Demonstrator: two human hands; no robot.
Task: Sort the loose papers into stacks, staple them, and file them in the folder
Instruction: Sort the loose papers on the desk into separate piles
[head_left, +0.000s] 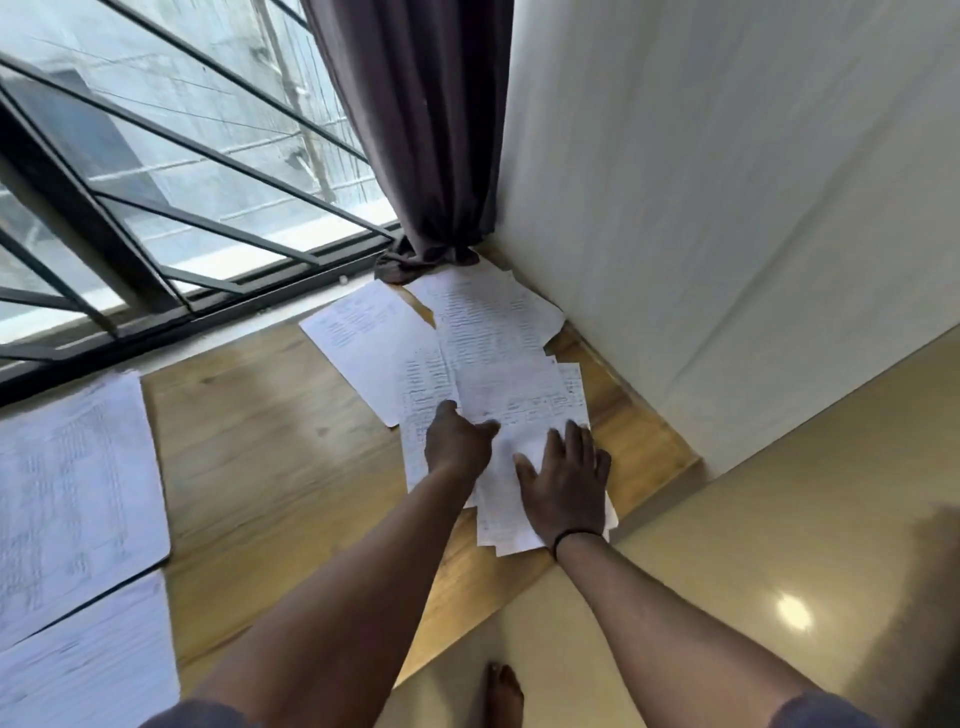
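Where the surface (291, 467) meets the wall (727, 208), at its far right corner: loose papers (488, 332), fanned and overlapping, running from the curtain (426, 130) hem down to the near right edge. Left hand (457, 447) on the left part of that spread, fingers curled down onto a sheet, thumb out toward the right; whether pinching paper or only pressing it, cannot tell. Right hand (566, 488) flat on the nearest sheets, fingers straight and spread, pressing down, nothing gripped; thin dark band (576, 535) at the wrist. Both hands side by side, close but apart, bare forearms reaching in from the bottom. Nearest sheets jutting slightly over the near right edge of the surface.

At the left edge of the surface: two stacks, well apart from the loose spread, far stack (78, 483) and near stack (88, 660), separated by a narrow dark gap, print blurred and unreadable.

Along the far edge: window (156, 156) with dark bars. Below the surface, on glossy floor (753, 519): a bare foot (504, 696).
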